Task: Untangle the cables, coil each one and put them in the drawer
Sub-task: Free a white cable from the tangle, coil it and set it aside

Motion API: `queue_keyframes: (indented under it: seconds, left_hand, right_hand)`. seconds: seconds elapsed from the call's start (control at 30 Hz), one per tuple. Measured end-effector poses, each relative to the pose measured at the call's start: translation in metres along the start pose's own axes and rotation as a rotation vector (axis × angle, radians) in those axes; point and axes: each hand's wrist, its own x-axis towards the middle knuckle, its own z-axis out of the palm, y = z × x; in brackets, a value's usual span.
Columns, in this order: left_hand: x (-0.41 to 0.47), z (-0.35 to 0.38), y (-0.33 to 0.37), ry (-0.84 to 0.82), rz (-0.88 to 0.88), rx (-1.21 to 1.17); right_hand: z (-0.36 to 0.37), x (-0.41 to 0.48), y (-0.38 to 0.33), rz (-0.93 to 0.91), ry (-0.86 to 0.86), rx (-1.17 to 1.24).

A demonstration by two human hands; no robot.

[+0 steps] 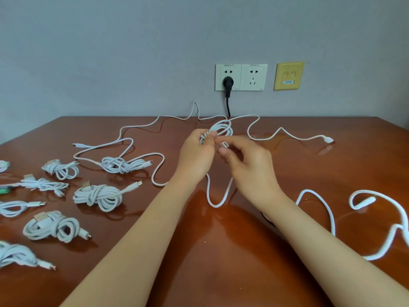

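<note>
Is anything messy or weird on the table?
Yes. By the left edge, a green object lies among the white cable bundles, the only non-cable thing there. Loose white cables sprawl uncoiled at the right, too.

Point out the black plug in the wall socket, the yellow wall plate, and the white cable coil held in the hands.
black plug (227,82), head view, on its body.
yellow wall plate (288,75), head view, centre.
white cable coil (223,127), head view, upper loops.
</note>
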Motion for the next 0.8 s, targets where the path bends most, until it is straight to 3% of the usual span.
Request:
queue_keyframes:
  seconds: [0.17, 0.53, 0.8]
  left_hand:
    - [-0.004, 0.004, 0.005, -0.053, -0.074, -0.152]
    - [-0.013, 0.011, 0.005, -0.161, 0.019, -0.166]
    - [-0.016, 0.010, 0.003, -0.275, 0.139, -0.034]
  right_hand:
    - [0.001, 0.002, 0.002, 0.152, 0.070, 0.172]
    - [-0.004, 0.007, 0.001, 0.598, 0.225, 0.665]
    - [-0.010, 0.009, 0.009, 0.724, 0.222, 0.760]
